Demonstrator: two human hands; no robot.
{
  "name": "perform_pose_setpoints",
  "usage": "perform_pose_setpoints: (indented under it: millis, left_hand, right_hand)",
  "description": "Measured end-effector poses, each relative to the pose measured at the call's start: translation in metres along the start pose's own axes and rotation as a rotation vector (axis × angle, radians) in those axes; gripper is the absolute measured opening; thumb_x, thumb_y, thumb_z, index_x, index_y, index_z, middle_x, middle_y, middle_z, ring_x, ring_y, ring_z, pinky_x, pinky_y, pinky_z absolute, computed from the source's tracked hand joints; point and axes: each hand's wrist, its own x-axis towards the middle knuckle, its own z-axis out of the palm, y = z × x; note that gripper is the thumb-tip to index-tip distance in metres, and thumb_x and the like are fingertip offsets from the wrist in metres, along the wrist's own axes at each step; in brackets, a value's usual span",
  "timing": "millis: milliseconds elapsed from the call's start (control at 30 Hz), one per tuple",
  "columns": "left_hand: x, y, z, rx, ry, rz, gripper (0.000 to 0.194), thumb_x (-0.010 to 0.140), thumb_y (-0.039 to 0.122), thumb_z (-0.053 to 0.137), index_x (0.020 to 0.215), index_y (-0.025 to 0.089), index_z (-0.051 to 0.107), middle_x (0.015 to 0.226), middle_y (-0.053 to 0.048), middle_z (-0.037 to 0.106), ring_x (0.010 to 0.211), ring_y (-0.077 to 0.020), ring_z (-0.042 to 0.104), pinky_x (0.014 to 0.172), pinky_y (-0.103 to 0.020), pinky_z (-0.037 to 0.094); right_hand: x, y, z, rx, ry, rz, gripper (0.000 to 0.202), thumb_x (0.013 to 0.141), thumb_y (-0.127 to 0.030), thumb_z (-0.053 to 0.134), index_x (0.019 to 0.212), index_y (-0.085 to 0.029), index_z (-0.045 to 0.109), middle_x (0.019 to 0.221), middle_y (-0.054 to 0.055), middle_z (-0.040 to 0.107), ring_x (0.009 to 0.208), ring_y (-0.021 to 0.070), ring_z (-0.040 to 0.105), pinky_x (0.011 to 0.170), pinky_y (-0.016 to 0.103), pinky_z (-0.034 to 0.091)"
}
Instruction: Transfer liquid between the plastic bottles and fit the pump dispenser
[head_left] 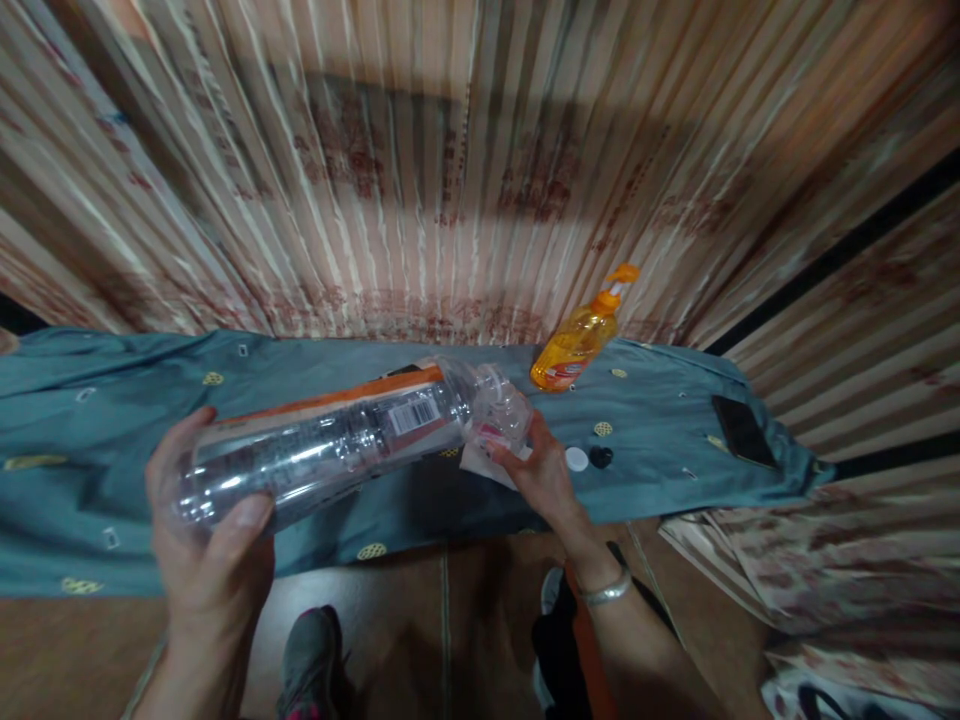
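Observation:
My left hand [214, 560] is wrapped round the base of a large clear plastic bottle [330, 450] with an orange-edged label and a barcode. The bottle lies nearly level in the air, its neck pointing right and tipped slightly up. At its mouth, my right hand [544, 465] grips a small clear plastic bottle [499, 412] with a bit of pink on it. The two mouths meet or nearly meet; I cannot tell if they touch. Any liquid inside either bottle is hard to make out. Below the right hand, a piece of white paper [480, 465] is partly hidden.
On the blue-green cloth [652, 420] stands an orange pump bottle [574, 350]. A white cap [576, 459] and a black cap [601, 457] lie right of my hand. A dark phone [742, 430] rests at the right end. Behind hangs a pleated curtain [420, 200].

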Motion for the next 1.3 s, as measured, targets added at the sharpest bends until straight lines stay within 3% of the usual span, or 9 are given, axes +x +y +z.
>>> perform_pose_setpoints:
  millis: [233, 400, 633, 1033, 1300]
  left_hand:
    - [-0.003, 0.0, 0.0, 0.061, -0.037, 0.024, 0.078, 0.043, 0.034, 0.088, 0.119, 0.035, 0.072, 0.101, 0.002, 0.058, 0.084, -0.0181, 0.05, 0.073, -0.031, 0.037]
    - [-0.006, 0.004, 0.003, 0.026, -0.037, 0.021, 0.081, 0.041, 0.037, 0.091, 0.119, 0.032, 0.072, 0.101, 0.001, 0.058, 0.083, -0.018, 0.049, 0.073, -0.03, 0.036]
    - [-0.011, 0.009, 0.005, 0.083, -0.073, 0.052, 0.082, 0.044, 0.04, 0.09, 0.123, 0.036, 0.072, 0.103, 0.002, 0.06, 0.084, -0.0179, 0.051, 0.072, -0.029, 0.036]
    - [-0.009, 0.015, 0.0, 0.152, -0.084, 0.158, 0.086, 0.045, 0.039, 0.088, 0.129, 0.037, 0.069, 0.109, 0.002, 0.062, 0.089, -0.0203, 0.051, 0.079, -0.033, 0.037]
    - [0.0, 0.01, -0.007, 0.115, -0.076, 0.233, 0.085, 0.045, 0.037, 0.088, 0.128, 0.031, 0.069, 0.107, 0.001, 0.061, 0.086, -0.0189, 0.051, 0.077, -0.031, 0.039]
  right_hand:
    - [-0.002, -0.001, 0.0, 0.006, 0.008, 0.021, 0.052, 0.08, -0.04, 0.075, 0.127, -0.02, 0.061, 0.115, 0.01, 0.076, 0.103, 0.028, 0.073, 0.09, 0.042, 0.06]
    - [-0.002, 0.0, -0.003, -0.032, 0.007, 0.066, 0.055, 0.074, -0.038, 0.079, 0.124, -0.021, 0.061, 0.107, 0.009, 0.078, 0.095, 0.0285, 0.075, 0.082, 0.041, 0.061]
    - [0.005, -0.001, -0.008, 0.002, -0.004, 0.096, 0.074, 0.063, -0.036, 0.088, 0.129, -0.018, 0.059, 0.112, 0.01, 0.078, 0.101, 0.0295, 0.075, 0.088, 0.042, 0.061]
    - [0.012, -0.012, -0.006, -0.029, 0.012, 0.042, 0.055, 0.067, -0.037, 0.083, 0.117, -0.021, 0.067, 0.102, 0.007, 0.081, 0.092, 0.0285, 0.077, 0.079, 0.039, 0.063]
    - [0.026, -0.016, -0.009, -0.094, -0.023, -0.017, 0.057, 0.067, -0.041, 0.083, 0.118, -0.022, 0.066, 0.1, 0.005, 0.081, 0.089, 0.0283, 0.077, 0.076, 0.039, 0.062]
